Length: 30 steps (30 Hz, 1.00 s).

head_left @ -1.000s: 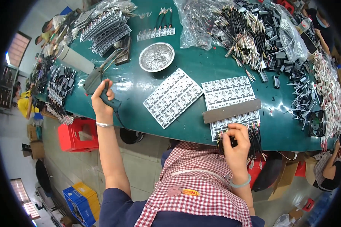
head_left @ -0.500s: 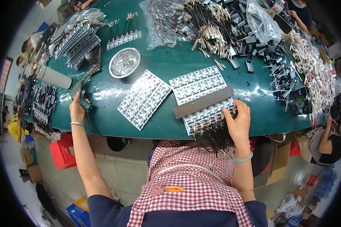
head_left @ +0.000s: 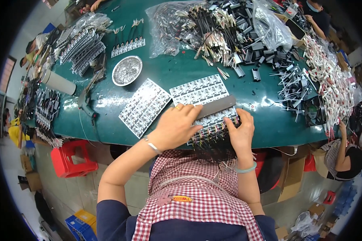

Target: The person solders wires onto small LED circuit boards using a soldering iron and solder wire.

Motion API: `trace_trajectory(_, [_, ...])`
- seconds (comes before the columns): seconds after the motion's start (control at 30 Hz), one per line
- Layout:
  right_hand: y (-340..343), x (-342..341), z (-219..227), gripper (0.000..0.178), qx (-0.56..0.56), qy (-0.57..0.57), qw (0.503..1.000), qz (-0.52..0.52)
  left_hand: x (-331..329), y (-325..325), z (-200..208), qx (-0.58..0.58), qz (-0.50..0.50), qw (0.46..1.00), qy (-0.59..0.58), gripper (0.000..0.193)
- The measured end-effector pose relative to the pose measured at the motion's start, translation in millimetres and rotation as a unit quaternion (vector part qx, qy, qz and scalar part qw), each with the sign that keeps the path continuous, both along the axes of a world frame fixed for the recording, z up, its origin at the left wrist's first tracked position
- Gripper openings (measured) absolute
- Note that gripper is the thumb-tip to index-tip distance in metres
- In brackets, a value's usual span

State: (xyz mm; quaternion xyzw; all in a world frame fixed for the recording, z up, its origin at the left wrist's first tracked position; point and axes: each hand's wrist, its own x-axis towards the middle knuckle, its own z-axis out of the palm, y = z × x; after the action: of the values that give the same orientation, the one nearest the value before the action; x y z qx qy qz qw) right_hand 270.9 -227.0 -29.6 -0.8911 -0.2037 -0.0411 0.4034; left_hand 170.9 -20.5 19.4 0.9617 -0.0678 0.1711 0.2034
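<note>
A white circuit board panel point(head_left: 199, 89) with rows of dark parts lies in front of me, with a grey flat bar point(head_left: 219, 106) across it. My left hand point(head_left: 177, 124) is closed on the bar's left end, fingers over it and thumb on the near side. My right hand point(head_left: 242, 130) grips the panel's near right edge, thumb on top. Black wires point(head_left: 213, 146) with coloured ends run from the panel's near rows over the table edge. A second panel point(head_left: 145, 107) lies to the left. A teal pistol-shaped tool point(head_left: 85, 105) with a cord rests farther left, out of my hands.
A bowl point(head_left: 127, 70) of silvery bits stands beyond the second panel. Stacked wired boards point(head_left: 82, 52) and a pale cylinder point(head_left: 58, 82) are at left. Wire bundles point(head_left: 217, 32), dark housings point(head_left: 261, 44) and white leads point(head_left: 330, 84) cover the far right. Other people sit around the table.
My left hand has let go of the teal tool on the left and moved right onto the bar. My right hand stays at the panel's edge.
</note>
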Motion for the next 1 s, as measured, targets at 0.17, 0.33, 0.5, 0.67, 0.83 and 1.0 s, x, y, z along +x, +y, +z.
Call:
trace_trajectory(0.17, [1, -2, -4, 0.043, 0.019, -0.026, 0.999, 0.006, 22, -7, -14, 0.18, 0.001, 0.981, 0.067, 0.053])
trace_trajectory(0.33, [0, -2, -6, 0.042, 0.033, -0.011, 0.999, -0.003, -9, 5, -24, 0.136, 0.044, 0.989, -0.041, 0.045])
trace_trajectory(0.5, [1, 0, -6, 0.04, 0.047, -0.012, 0.999, 0.0, -90, 29, -37, 0.021, 0.308, 0.949, -0.066, 0.045])
trace_trajectory(0.67, [5, 4, 5, 0.034, 0.199, 0.068, 0.978, 0.009, -157, 94, -59, 0.112, 0.513, 0.85, -0.045, 0.034])
trace_trajectory(0.83, [8, 3, 28, 0.025, 0.398, 0.308, 0.862, 0.069, -173, 121, -64, 0.141, 0.551, 0.822, 0.034, 0.031])
trace_trajectory(1.0, [16, -11, 55, 0.024, 0.383, 0.279, 0.877, 0.074, -117, 98, -4, 0.154, 0.413, 0.891, -0.108, 0.03])
